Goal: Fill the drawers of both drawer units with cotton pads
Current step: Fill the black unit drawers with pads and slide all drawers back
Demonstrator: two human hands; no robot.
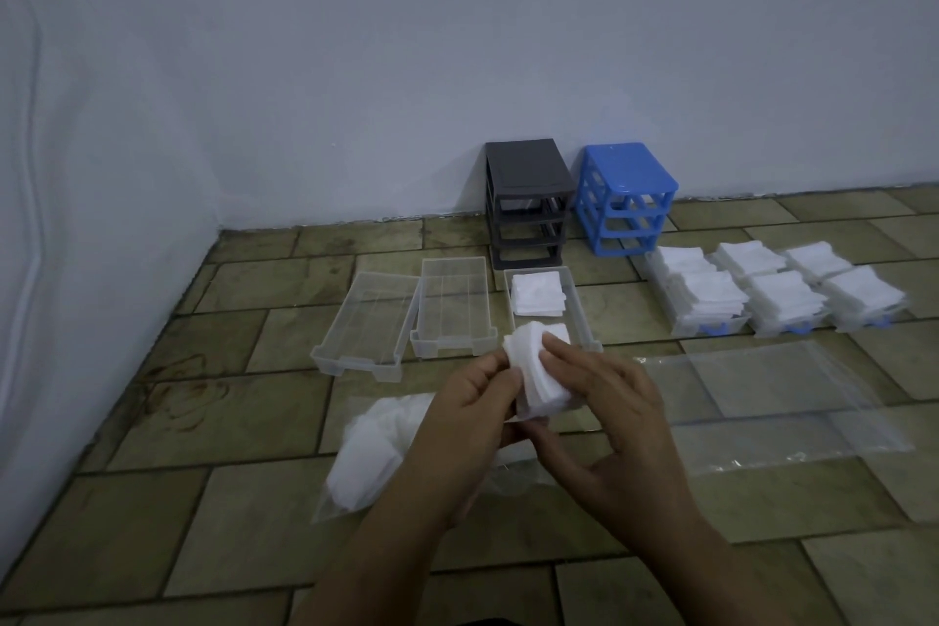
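Pad stack point(538, 371): white cotton pads, held above the floor point(152, 549) just in front of the part-filled drawer point(574, 305). Left hand point(472, 417) grips the stack's near-left edge, fingers curled round it. Right hand point(609, 402) holds the right side, thumb laid across the top pad (looks like squaring the stack up before placing; judgement only).

Part-filled drawer: clear, one pile of pads in its far half, near half mostly hidden behind the held stack. Left of it, two more clear drawers point(452, 305) point(366, 325), both with no pads in them.

Behind that drawer, against the wall: grey unit point(528, 203), slots open, no drawers in. Blue unit point(625, 203) just right of the grey, likewise without drawers.

Right of the part-filled drawer: three drawers with blue handles point(711, 300) point(782, 300) point(864, 295), each heaped with pads.

Nearer than the drawer, under the hands: open bag of pads point(366, 452), supply remaining. To the right of the hands, a flat clear bag point(777, 402), seemingly spent.

Progress (judged): blue set's three drawers filled; grey set has one begun, two untouched. All six still to go into their units. Roughly half done.
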